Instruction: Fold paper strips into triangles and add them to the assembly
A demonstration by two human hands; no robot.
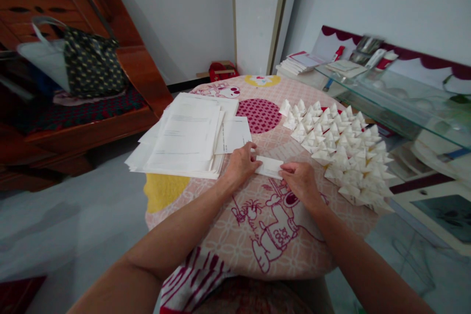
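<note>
A small folded strip of white paper [269,167] lies low over the tablecloth in the middle of the table. At its left end, my left hand [243,164] has its fingers closed on it. My right hand [300,180] pinches the other end between thumb and fingers. Just beyond my left hand rests a smaller printed sheet [235,133], beside a thick stack of printed paper [184,132]. Off to the right stand rows of pointed folded paper pieces [336,144], set close together.
A cartoon-print tablecloth [221,250] covers the round table. A glass shelf [397,103] borders it on the right, holding cups and small items. On the left is a wooden bench [136,78] with a patterned bag [91,61]. More papers [300,63] lie behind the table.
</note>
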